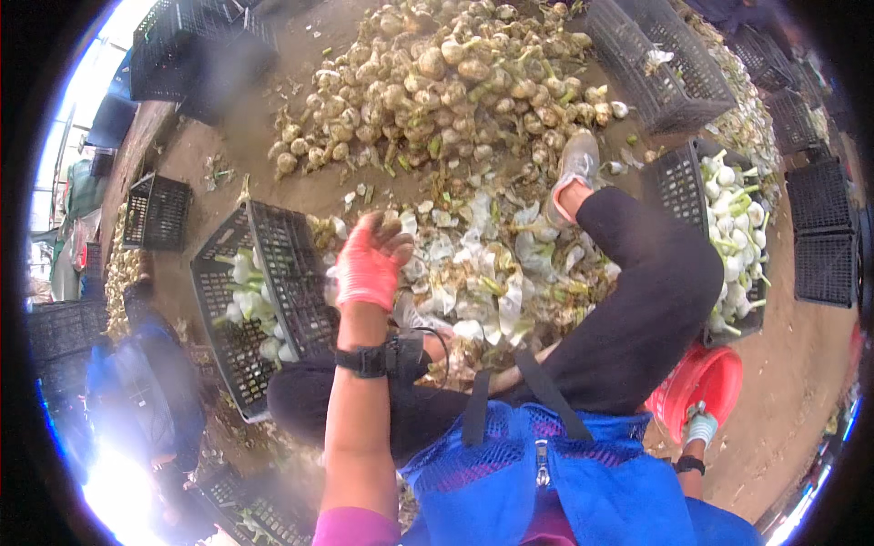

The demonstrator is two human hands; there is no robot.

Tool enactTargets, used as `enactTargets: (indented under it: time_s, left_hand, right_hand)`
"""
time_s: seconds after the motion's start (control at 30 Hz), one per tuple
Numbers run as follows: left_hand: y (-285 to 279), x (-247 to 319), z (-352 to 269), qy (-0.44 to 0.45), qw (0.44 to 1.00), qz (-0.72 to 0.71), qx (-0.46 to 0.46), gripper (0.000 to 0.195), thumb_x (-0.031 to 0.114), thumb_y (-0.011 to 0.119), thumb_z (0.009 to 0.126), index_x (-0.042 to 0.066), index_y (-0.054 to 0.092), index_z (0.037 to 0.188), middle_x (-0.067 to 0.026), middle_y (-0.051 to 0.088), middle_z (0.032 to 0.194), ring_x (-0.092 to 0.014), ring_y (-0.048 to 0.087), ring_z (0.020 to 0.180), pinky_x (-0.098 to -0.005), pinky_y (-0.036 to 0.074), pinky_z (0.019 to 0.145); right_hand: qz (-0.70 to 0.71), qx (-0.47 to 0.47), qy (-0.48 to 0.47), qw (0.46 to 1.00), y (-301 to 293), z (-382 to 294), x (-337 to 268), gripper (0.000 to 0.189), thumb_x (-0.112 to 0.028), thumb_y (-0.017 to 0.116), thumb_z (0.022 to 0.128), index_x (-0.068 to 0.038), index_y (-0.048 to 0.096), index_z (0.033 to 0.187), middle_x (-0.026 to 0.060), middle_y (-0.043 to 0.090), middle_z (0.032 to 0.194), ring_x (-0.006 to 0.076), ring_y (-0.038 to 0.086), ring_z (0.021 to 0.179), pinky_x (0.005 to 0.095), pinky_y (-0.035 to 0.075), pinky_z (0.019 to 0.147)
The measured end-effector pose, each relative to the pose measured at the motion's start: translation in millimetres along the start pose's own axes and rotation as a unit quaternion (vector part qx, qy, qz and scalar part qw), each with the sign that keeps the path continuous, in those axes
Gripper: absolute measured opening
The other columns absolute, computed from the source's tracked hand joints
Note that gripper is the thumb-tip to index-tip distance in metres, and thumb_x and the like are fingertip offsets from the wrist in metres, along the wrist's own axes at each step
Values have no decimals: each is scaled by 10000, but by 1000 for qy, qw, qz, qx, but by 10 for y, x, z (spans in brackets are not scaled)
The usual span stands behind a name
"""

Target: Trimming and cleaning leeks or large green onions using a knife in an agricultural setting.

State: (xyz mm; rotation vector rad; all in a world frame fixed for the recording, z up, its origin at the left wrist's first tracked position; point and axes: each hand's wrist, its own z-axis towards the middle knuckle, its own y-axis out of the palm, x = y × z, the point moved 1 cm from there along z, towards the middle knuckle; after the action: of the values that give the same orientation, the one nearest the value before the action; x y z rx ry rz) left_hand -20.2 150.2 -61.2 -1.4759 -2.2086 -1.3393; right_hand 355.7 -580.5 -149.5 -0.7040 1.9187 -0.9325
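Observation:
My left hand [372, 263], in a pink glove with dark, soiled fingers, is raised beside a black plastic crate [290, 263]. Its fingers are apart and loosely bent, and I see nothing in them. The crate leans on its side by my bent leg, with trimmed white garlic bulbs [249, 293] inside. At my right side, my right hand [702, 428], in a pale striped glove, grips the near rim of a red plastic bucket [662, 396], fingertips inside. The bucket's inner bottom is mostly hidden. Peeled garlic skins [491, 273] cover the ground between my legs.
A large heap of soiled garlic bulbs [437, 75] lies ahead. On the right stand a crate of clean bulbs [734, 239], a mostly bare black crate [659, 68] and stacked crates [823, 232]. Another person [147, 396] is at the left, near a small crate [158, 211].

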Motion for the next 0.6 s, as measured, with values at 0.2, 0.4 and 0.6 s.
enactTargets:
  time_s: [0.2, 0.4, 0.6]
  left_hand:
    - [402, -117, 1041, 118, 923, 354, 93, 321, 148, 563, 802, 64, 504, 1106, -115, 576, 930, -209, 575, 669, -293, 484, 531]
    - [1398, -299, 2069, 385, 531, 750, 78, 491, 169, 630, 674, 109, 493, 1141, -149, 488, 1146, -309, 448, 1064, -378, 359, 899]
    - [1582, -372, 2568, 350, 254, 901, 38, 418, 126, 613, 645, 169, 501, 1046, -64, 493, 1068, -237, 430, 1069, -480, 302, 900]
  right_hand:
    - [-643, -109, -216, 727, 636, -137, -587, 585, -394, 196, 896, -81, 648, 694, 136, 623, 683, 299, 614, 716, 400, 468, 639]
    - [-513, -159, -100, 838, 284, -175, -841, 245, -158, 438, 827, -39, 605, 692, 87, 546, 554, 196, 519, 512, 334, 377, 452]
    - [-99, -32, -166, 981, 554, -472, -2459, 176, -121, 486, 841, 8, 604, 819, 20, 485, 598, 82, 421, 520, 235, 331, 461]
